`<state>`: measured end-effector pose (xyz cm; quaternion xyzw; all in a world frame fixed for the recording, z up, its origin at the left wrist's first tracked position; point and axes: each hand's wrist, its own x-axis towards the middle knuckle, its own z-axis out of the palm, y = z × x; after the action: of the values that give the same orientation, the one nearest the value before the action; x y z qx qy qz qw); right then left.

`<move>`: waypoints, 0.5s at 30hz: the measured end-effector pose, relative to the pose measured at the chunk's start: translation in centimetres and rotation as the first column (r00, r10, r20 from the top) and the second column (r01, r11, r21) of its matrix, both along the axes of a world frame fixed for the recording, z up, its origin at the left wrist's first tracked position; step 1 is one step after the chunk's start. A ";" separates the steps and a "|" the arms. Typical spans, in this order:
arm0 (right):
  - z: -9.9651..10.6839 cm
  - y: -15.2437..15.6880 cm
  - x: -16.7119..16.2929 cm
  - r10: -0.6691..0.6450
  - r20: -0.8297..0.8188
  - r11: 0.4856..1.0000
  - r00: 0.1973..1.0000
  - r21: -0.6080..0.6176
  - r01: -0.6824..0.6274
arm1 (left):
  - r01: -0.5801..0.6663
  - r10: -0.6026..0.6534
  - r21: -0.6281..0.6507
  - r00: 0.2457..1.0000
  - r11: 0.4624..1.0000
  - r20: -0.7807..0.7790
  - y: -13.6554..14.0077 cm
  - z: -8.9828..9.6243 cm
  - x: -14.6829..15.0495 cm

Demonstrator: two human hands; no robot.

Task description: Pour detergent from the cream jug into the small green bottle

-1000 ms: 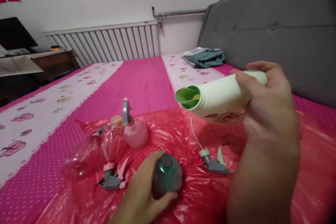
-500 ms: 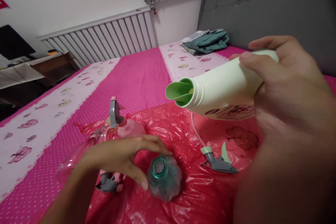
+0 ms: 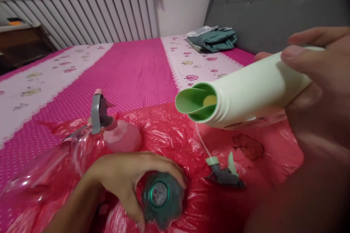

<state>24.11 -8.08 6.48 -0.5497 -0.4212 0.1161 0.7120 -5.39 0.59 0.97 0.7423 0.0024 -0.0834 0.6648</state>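
My right hand (image 3: 325, 65) is wrapped around a pale cream bottle (image 3: 254, 83), which lies tilted in the air with its green pouring spout (image 3: 188, 101) facing left and a little down. Some yellowish content shows inside that mouth. Below, my left hand (image 3: 133, 174) curls its thumb and fingers around a translucent green bottle (image 3: 166, 214), standing upright with its cap off and foam in the neck. The spout is above and to the right of the neck, apart from it. A grey and pale green trigger spray head (image 3: 225, 174) with a thin tube lies to the right.
A pink spray bottle (image 3: 123, 136) with a grey trigger stands at left, beside clear pink bottles lying down. Red plastic sheeting (image 3: 161, 127) covers part of the pink bedspread (image 3: 136, 69). Folded clothes (image 3: 213, 40) lie near the grey headboard (image 3: 273, 3); a radiator (image 3: 90, 18) lines the wall.
My left hand has closed further around the green bottle. The cream bottle's mouth has turned more toward me. The view has moved in closer and lower.
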 end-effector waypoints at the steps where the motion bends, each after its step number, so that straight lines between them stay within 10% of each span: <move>1: 0.1 0.0 -0.1 -0.012 -0.027 1.000 1.000 -0.012 0.012 | -0.019 0.019 0.003 1.000 1.000 0.009 0.0 -0.1 -0.1; 7: 0.3 0.1 -1.2 -0.015 -0.032 1.000 0.999 -0.008 0.015 | -0.218 0.204 0.154 0.973 0.964 0.104 0.6 0.2 -1.6; 15: 0.4 0.2 -1.6 0.036 0.035 0.999 0.999 -0.035 -0.035 | -0.522 0.508 0.501 0.843 0.690 0.178 0.3 -0.1 -1.5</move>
<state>22.46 -7.86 6.84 -0.5562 -0.4416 0.1260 0.6926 -6.88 0.91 0.90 0.8667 0.2246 0.1196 0.4291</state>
